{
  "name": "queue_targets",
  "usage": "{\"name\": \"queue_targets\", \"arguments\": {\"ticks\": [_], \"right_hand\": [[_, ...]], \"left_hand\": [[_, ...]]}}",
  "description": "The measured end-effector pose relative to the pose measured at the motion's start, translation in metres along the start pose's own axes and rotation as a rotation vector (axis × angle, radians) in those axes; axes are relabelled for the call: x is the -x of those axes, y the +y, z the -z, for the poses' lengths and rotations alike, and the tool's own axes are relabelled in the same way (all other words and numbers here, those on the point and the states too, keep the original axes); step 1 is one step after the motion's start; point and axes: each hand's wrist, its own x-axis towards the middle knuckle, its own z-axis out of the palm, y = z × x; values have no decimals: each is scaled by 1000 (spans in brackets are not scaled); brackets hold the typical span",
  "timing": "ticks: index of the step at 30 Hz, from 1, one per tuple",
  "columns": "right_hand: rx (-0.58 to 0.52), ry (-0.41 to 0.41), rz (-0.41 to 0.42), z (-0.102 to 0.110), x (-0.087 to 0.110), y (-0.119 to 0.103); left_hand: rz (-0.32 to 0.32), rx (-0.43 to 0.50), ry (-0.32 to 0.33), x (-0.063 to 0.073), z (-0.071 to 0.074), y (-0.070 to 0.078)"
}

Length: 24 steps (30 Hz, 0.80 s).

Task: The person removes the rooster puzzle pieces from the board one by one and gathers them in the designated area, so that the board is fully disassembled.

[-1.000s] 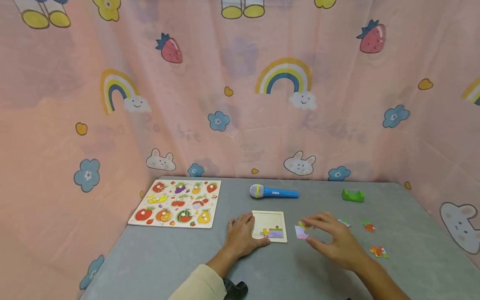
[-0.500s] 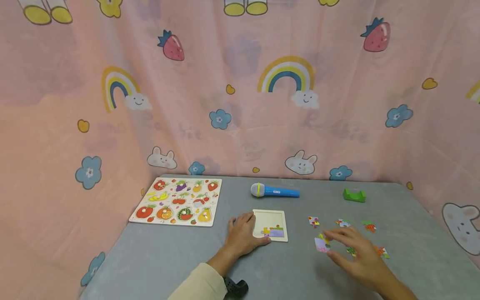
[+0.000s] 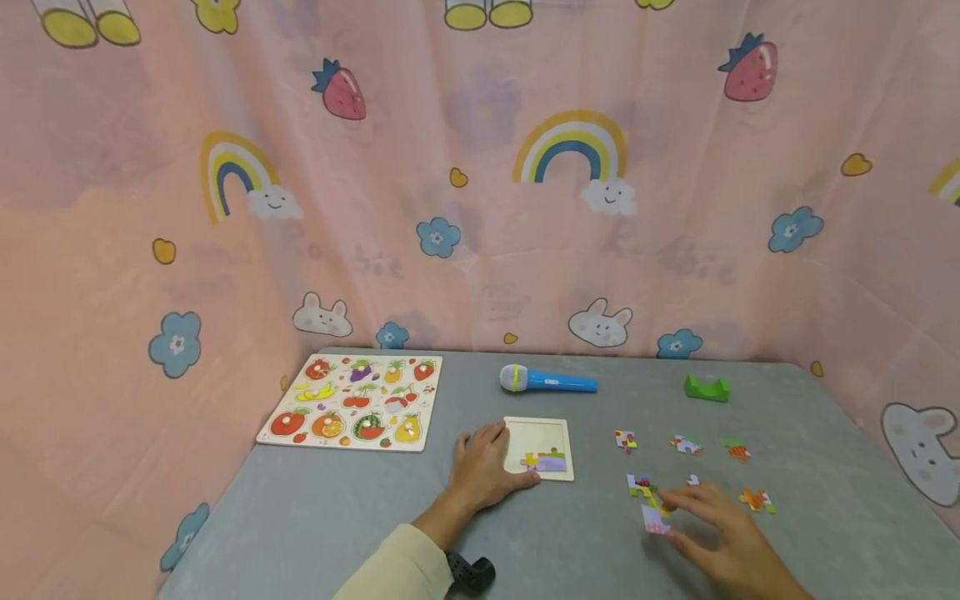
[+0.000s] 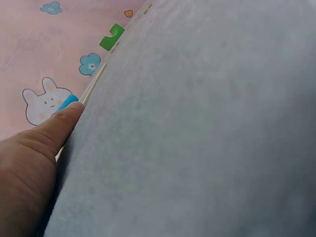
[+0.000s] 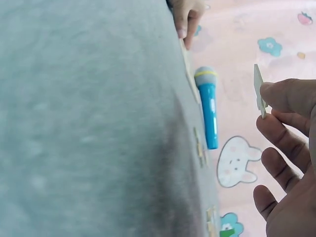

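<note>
My left hand [image 3: 483, 471] holds the left side of a small pale wooden puzzle tray [image 3: 528, 435], thumb along its front edge and fingers at its left side. Joined yellow, green and purple pieces [image 3: 551, 461] lie in the tray's lower right. In the left wrist view, the thumb [image 4: 54, 128] lies at the tray's edge. My right hand [image 3: 716, 533] pinches a purple-and-yellow puzzle piece [image 3: 655, 520] between thumb and index finger. The right wrist view shows this piece [image 5: 258, 86] edge-on, raised off the table, with the other fingers loosely bent.
Loose puzzle pieces lie right of the tray, among them a purple one [image 3: 640, 485], a red-and-yellow one [image 3: 626, 441] and an orange one [image 3: 756, 500]. Behind are a blue toy microphone [image 3: 558, 382] and a green block [image 3: 707, 388]. A fruit puzzle board [image 3: 345, 425] lies left.
My right hand has moved right and toward the front edge with the pinched piece, away from the tray, uncovering loose pieces. My left hand has stayed at the tray.
</note>
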Motion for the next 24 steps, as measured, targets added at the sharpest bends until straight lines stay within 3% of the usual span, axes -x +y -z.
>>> {"name": "queue_targets", "arguments": {"ticks": [15,24], "right_hand": [[-27,-120,-82,-8,19,13],[11,-198,-17,-11,25,24]], "left_hand": [[1,14,-2,0,0,0],[-1,16,7,1,-2,-1]]}}
